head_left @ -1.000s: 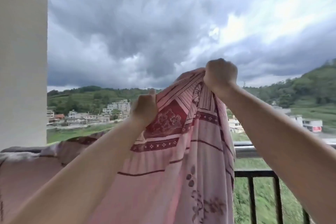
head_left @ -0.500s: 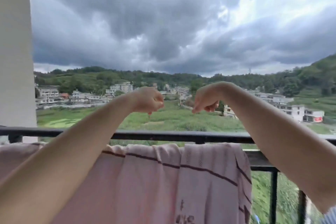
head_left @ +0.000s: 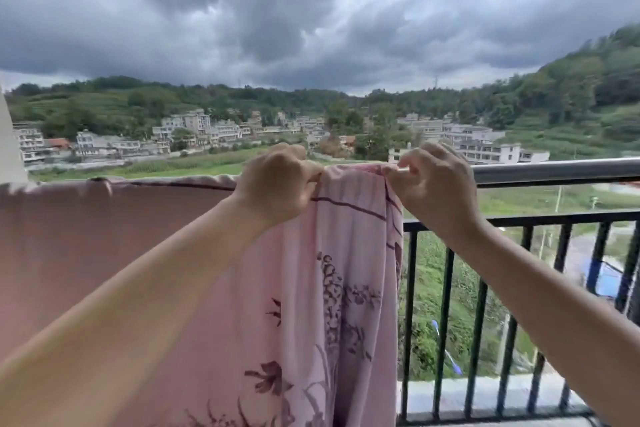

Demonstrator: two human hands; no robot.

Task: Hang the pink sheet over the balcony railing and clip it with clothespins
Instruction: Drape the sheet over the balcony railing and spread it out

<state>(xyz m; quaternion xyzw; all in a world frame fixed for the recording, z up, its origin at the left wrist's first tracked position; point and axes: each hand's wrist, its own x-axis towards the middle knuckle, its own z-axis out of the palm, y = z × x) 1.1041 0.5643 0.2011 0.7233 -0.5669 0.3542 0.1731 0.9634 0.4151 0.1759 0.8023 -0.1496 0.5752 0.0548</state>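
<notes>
Both hands, left hand [head_left: 277, 184] and right hand [head_left: 436, 184], grip the pink sheet [head_left: 311, 288] atop the railing [head_left: 554, 170]; unclipped, wind might drag it off.

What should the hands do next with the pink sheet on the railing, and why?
Probably slide the right hand rightward along the railing, spreading the pink sheet. It looks bunched between both hands at the top rail, the left hand gripping it too, with bare rail to the right. No clothespin is visible yet.
</notes>
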